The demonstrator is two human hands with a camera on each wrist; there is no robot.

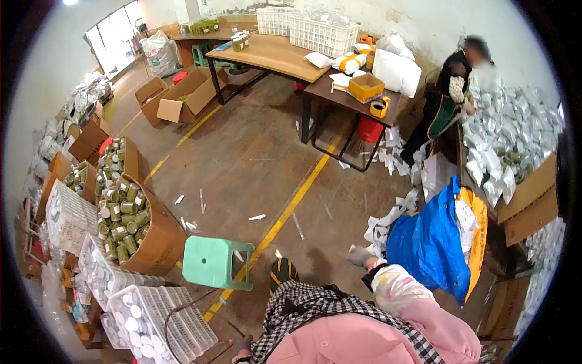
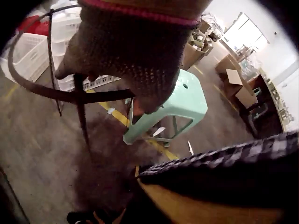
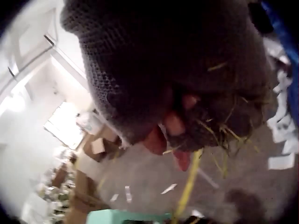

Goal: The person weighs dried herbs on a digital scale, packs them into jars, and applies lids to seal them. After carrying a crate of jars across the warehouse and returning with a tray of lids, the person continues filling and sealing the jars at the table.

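Note:
My left hand (image 2: 135, 56), in a dark knit glove with bare fingertips, grips a thin brown strap (image 2: 42, 91) bent into a loop. In the head view this hand (image 1: 244, 344) shows low beside the checked apron, and the strap (image 1: 176, 307) arcs over a white crate of round white lids (image 1: 142, 321). My right hand (image 1: 361, 256) hangs near the blue sack (image 1: 427, 239). Up close, the right hand (image 3: 173, 70) has loosely curled fingers with bare tips, and thin yellow-green stalks (image 3: 224, 133) cling to its glove.
A green stool (image 1: 209, 261) stands ahead on the floor. Left of it is a carton (image 1: 160, 242) packed with jars of green contents. A person (image 1: 448, 91) works at the right by heaped silvery packs (image 1: 515, 133). Tables (image 1: 267, 54) stand farther back. Paper scraps (image 1: 257, 217) litter the floor.

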